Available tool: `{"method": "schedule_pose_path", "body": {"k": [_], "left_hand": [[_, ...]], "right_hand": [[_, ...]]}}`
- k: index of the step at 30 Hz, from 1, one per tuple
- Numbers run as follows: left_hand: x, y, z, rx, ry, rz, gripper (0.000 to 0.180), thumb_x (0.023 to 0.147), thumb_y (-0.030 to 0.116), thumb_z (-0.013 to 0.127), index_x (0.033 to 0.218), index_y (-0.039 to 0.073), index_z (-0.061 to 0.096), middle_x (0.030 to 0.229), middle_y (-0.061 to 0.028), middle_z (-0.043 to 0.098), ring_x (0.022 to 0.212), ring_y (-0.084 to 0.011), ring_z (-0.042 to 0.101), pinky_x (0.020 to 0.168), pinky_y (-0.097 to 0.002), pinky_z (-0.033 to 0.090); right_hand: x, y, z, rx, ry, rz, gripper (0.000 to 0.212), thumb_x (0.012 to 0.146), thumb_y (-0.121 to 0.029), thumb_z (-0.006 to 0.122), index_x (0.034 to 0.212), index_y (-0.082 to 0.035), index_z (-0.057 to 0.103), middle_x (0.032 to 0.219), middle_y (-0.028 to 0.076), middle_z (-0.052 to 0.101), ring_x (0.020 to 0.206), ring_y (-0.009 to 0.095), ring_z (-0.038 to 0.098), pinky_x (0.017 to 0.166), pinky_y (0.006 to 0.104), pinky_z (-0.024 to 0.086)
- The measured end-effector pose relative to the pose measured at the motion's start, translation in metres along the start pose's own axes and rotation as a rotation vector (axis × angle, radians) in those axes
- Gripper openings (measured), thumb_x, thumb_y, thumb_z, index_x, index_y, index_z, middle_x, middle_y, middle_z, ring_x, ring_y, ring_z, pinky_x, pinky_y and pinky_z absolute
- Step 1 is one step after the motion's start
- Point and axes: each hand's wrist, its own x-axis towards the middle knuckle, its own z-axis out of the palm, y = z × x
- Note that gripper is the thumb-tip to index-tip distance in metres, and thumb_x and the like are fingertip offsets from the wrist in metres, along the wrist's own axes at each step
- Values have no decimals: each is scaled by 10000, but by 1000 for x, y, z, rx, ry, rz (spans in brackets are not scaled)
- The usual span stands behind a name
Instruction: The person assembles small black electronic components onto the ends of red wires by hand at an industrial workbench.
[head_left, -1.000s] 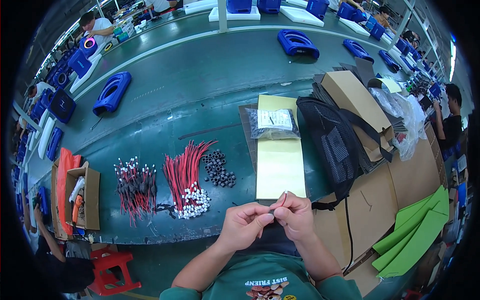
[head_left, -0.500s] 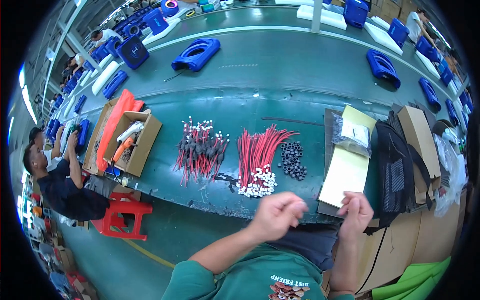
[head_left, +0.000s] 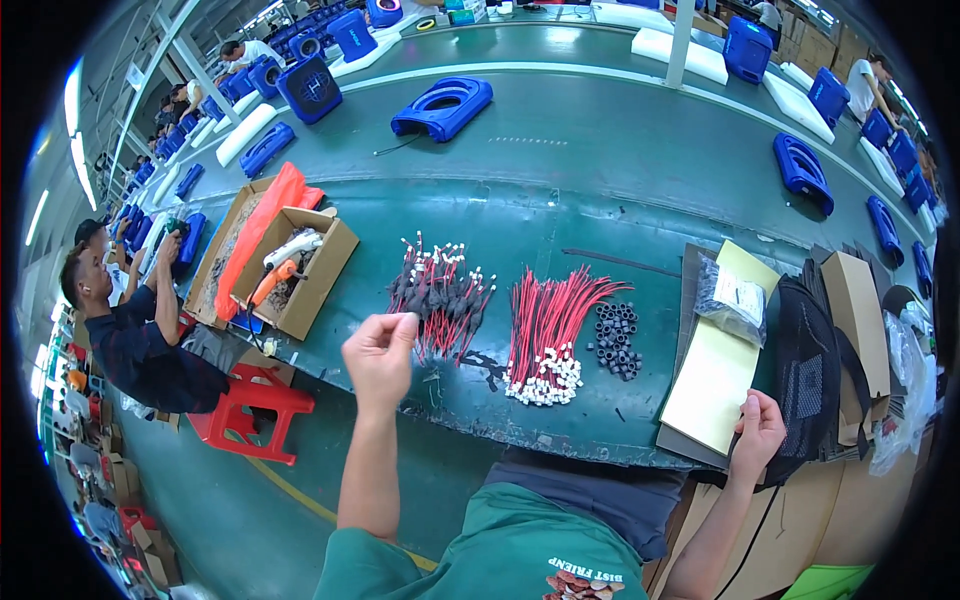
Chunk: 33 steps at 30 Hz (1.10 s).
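Near the front edge, my left hand (head_left: 380, 362) is raised with thumb and fingers pinched together. Anything between those fingertips is too small to make out. Just beyond it lies a pile of red-and-black wires with black sleeved middles and white connectors (head_left: 440, 295). My right hand (head_left: 760, 432) hovers beside a yellow sheet (head_left: 708, 390), its fingers curled; whatever they may hold is hidden. Between the hands, a bundle of red wires (head_left: 560, 315) ends in white connectors (head_left: 543, 378). To its right sit several small dark grey ring-like pieces (head_left: 616, 340).
On the left, a cardboard box (head_left: 325, 280) holds an orange-and-white glue gun (head_left: 283, 268). A bagged pack (head_left: 731, 303) rests on the yellow sheet; a black mesh bag (head_left: 808, 370) lies right. Blue plastic housings (head_left: 442, 108) stand beyond. A co-worker (head_left: 140, 335) is left, near a red stool (head_left: 255, 410).
My left hand has moved left to the sleeved wire pile, away from my right hand. My right hand has shifted slightly right. The whole view has swung a little left.
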Motion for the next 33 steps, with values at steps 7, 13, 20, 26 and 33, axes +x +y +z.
{"method": "schedule_pose_path", "body": {"k": [7,13,20,26,33], "left_hand": [[4,-19,32,526,-61,301,149,727,118,653,627,37,577,582,-60,534,481,-185,520,443,-292,389],[2,-7,30,789,-12,376,174,694,191,679,628,54,595,569,-47,545,470,-186,530,449,-294,397],[-15,24,33,497,-120,247,108,696,113,670,669,30,605,595,-59,564,493,-165,542,464,-269,405],[-29,40,48,426,-494,108,105,709,126,646,712,27,610,634,-96,588,571,-229,584,529,-313,447],[-32,35,58,447,-547,145,204,719,226,647,789,40,602,680,-94,572,646,-275,574,581,-374,441]], "right_hand": [[-1,2,2,-7,-25,-50,130,845,-100,558,867,24,587,664,-26,510,531,11,393,469,147,310],[-3,0,2,-10,-33,-50,125,841,-93,565,864,28,584,664,-40,498,539,7,382,473,146,295],[-3,0,1,33,-31,-41,119,840,-92,568,861,24,586,659,-44,495,539,5,382,474,151,292],[-2,3,0,64,-49,-24,134,845,-119,561,866,10,590,668,-23,518,534,21,412,477,151,324],[-3,-1,1,50,-52,-40,129,842,-116,567,866,8,593,660,-27,517,527,17,412,473,150,324]]}}
